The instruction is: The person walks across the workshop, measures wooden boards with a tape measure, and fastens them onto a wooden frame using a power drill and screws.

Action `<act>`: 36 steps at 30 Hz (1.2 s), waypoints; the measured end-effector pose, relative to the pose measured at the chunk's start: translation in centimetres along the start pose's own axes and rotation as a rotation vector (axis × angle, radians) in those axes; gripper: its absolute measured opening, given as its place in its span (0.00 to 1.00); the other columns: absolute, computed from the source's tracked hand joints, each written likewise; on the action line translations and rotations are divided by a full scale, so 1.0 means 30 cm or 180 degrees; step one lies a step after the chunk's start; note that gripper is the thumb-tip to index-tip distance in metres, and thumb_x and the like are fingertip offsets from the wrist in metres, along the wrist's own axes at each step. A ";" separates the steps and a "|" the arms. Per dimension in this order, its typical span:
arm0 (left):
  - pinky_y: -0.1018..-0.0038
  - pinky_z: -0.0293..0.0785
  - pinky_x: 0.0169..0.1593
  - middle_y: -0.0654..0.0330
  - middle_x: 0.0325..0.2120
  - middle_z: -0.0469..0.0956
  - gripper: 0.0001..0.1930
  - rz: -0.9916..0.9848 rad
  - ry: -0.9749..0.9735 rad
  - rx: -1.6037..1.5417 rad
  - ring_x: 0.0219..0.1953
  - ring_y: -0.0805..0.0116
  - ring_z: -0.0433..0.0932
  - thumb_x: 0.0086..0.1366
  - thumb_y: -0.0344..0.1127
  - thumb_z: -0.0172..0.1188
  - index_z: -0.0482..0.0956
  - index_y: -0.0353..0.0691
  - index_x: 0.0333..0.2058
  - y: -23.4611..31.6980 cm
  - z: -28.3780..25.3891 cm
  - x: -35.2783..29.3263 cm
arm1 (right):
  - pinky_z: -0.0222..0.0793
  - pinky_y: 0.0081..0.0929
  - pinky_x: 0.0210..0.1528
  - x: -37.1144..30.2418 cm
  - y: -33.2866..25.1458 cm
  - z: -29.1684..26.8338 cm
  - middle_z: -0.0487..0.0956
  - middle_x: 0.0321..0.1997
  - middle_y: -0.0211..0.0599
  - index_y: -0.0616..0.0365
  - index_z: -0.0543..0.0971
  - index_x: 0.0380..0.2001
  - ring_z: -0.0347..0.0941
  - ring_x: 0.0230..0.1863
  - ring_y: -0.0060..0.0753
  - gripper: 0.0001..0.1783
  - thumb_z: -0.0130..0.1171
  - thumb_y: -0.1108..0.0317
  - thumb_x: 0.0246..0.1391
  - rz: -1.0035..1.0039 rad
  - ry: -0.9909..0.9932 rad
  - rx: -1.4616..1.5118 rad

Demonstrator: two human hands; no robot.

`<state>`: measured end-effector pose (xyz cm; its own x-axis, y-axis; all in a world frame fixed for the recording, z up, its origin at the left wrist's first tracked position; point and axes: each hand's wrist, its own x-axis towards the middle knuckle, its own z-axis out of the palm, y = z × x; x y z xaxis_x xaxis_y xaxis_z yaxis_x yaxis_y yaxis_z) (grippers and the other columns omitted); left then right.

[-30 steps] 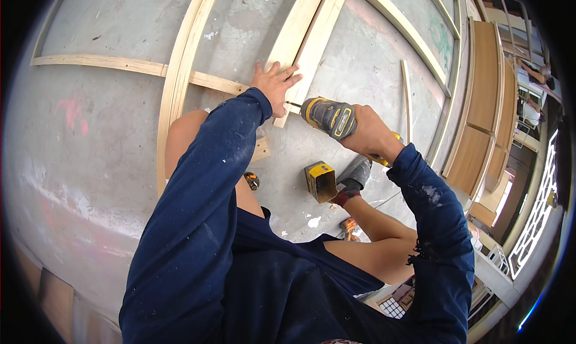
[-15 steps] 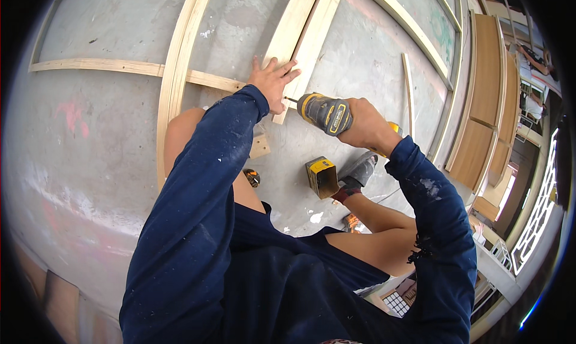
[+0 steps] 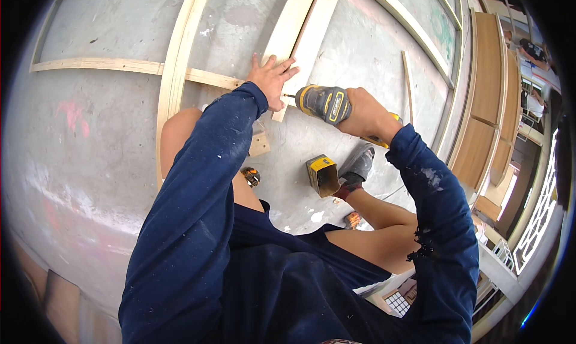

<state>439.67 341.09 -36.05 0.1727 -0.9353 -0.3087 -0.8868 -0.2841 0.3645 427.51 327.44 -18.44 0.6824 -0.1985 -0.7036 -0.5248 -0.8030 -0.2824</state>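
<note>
My right hand [image 3: 367,115] is wrapped round the grip of a black and yellow cordless drill [image 3: 324,103]. Its thin bit points left at the near end of a pale timber board [image 3: 315,35], close beside my left fingers. Spread flat, my left hand [image 3: 271,80] presses on that board and a second one [image 3: 289,29] lying alongside it, with a narrow dark gap between the two. Whether the bit or a screw enters the wood is too small to tell. A crosswise batten [image 3: 210,79] runs in from the left under my left wrist.
An open yellow and black box [image 3: 323,175] stands on the concrete floor by my shoe [image 3: 358,162]. Nearby lie a wood offcut [image 3: 259,144], a tape measure [image 3: 252,176] and a small orange item [image 3: 353,220]. Timber framing [image 3: 180,50] surrounds me; wooden panels [image 3: 485,86] and another person [image 3: 534,51] are at the right.
The drill and my right hand have shifted slightly left and up, the drill body now more level. My left hand stays on the boards.
</note>
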 end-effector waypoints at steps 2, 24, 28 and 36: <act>0.34 0.44 0.61 0.70 0.67 0.44 0.50 0.0004 -0.0002 0.0015 0.65 0.52 0.50 0.43 0.48 0.68 0.51 0.57 0.65 0.003 0.001 0.002 | 0.73 0.38 0.38 0.000 0.005 -0.007 0.78 0.25 0.52 0.61 0.78 0.25 0.76 0.31 0.54 0.10 0.58 0.69 0.35 -0.0106 -0.0039 -0.0191; 0.34 0.44 0.61 0.71 0.67 0.45 0.50 -0.0016 0.0039 0.0115 0.64 0.50 0.51 0.41 0.51 0.68 0.52 0.59 0.65 0.015 0.002 -0.002 | 0.73 0.38 0.37 0.053 -0.017 -0.066 0.79 0.25 0.50 0.60 0.79 0.25 0.77 0.32 0.51 0.11 0.55 0.72 0.31 -0.0405 -0.0397 -0.1134; 0.34 0.44 0.61 0.71 0.67 0.44 0.51 -0.0044 0.0050 0.0177 0.65 0.49 0.51 0.41 0.52 0.68 0.51 0.61 0.65 0.010 -0.002 -0.007 | 0.72 0.37 0.36 0.080 -0.001 -0.069 0.78 0.24 0.54 0.65 0.76 0.22 0.75 0.29 0.54 0.12 0.61 0.67 0.34 -0.0293 -0.0239 -0.0773; 0.36 0.45 0.62 0.72 0.67 0.43 0.52 -0.0033 -0.0051 0.0296 0.65 0.51 0.50 0.42 0.54 0.67 0.48 0.62 0.65 0.023 -0.017 -0.009 | 0.72 0.37 0.38 -0.135 0.100 -0.022 0.79 0.27 0.49 0.57 0.79 0.32 0.76 0.32 0.52 0.16 0.61 0.68 0.33 -0.0723 0.0321 -0.0383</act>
<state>439.23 341.05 -35.25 0.1759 -0.9288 -0.3263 -0.9211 -0.2723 0.2784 423.52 325.46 -16.00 0.8260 -0.0557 -0.5610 -0.2924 -0.8931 -0.3418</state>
